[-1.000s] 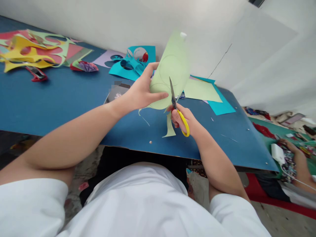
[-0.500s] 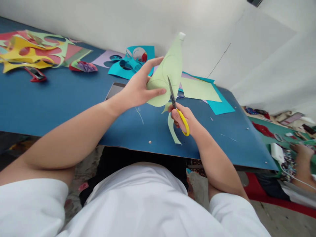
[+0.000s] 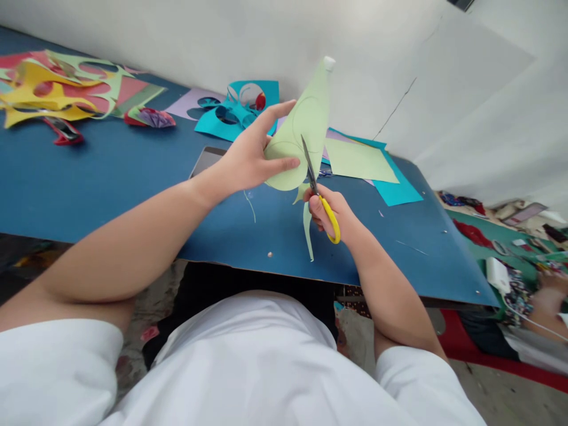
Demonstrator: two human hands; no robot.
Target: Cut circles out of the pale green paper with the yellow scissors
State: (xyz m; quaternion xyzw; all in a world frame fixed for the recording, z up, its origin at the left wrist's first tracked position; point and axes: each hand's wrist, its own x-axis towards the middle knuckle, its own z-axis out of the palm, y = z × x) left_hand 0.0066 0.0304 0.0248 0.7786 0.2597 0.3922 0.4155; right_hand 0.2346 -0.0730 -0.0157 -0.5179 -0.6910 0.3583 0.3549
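Observation:
Pale green paper (image 3: pixel 313 115) with circles drawn on it stands raised above the blue table, gripped by my left hand (image 3: pixel 257 151), whose thumb lies across its near face. In my right hand (image 3: pixel 332 210) are scissors (image 3: pixel 329 220) with yellow handles. Their dark blades point up and lie against the paper beside a drawn circle. A narrow cut strip (image 3: pixel 307 231) of the same green paper hangs down by my right fingers. The paper's lower edge is rounded where it is cut.
Flat green and blue sheets (image 3: pixel 361 160) lie on the right. Behind my left hand are blue cut-out sheets (image 3: pixel 239 112) and a dark flat device (image 3: pixel 207 158). Colourful paper offcuts (image 3: pixel 53 89) and a red stapler-like tool (image 3: pixel 64 131) lie left. Another person's arm (image 3: pixel 548 302) shows far right.
The hanging green strip has swung and turned, looking thinner now. My hands, the paper and the scissors have barely shifted. The other person's hand at the far right has moved slightly.

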